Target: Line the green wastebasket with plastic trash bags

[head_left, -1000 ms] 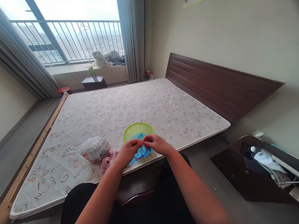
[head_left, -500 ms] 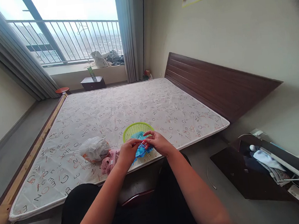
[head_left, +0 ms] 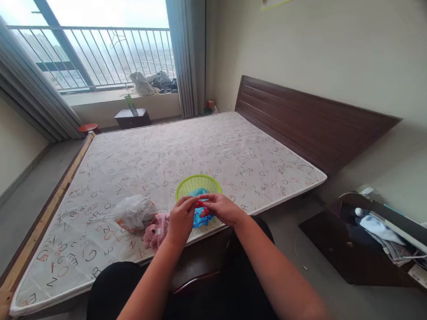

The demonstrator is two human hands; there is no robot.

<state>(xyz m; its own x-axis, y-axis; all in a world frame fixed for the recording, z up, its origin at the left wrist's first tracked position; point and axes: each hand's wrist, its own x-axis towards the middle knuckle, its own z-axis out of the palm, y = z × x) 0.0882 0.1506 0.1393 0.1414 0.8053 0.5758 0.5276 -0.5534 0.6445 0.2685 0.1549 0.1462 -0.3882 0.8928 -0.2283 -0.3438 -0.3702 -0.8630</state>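
Observation:
A thin red string [head_left: 205,208] is pinched between my two hands, which meet fingertip to fingertip above the near edge of the mattress. My left hand [head_left: 183,216] has its thumb and forefinger closed on one part. My right hand [head_left: 223,209] grips another part close by, and a bit of red hangs below the fingers. Just behind and beneath them lies a crumpled blue plastic bag [head_left: 203,219], partly inside a lime-green plastic basket [head_left: 186,183]. To the left of my left hand is a pink fuzzy cloth [head_left: 155,233].
A white plastic bag [head_left: 134,212] lies on the letter-printed mattress [head_left: 182,147]. The dark headboard [head_left: 306,109] is at right. On the floor at right stands a dark low cabinet [head_left: 340,243] with cloths and clutter. A nightstand [head_left: 132,118] and red stool [head_left: 88,127] are at the far side.
My hands have come closer together, with the fingertips now touching over the red string. The right fingers have lowered from a raised pose. The basket, bags and pink cloth stay put.

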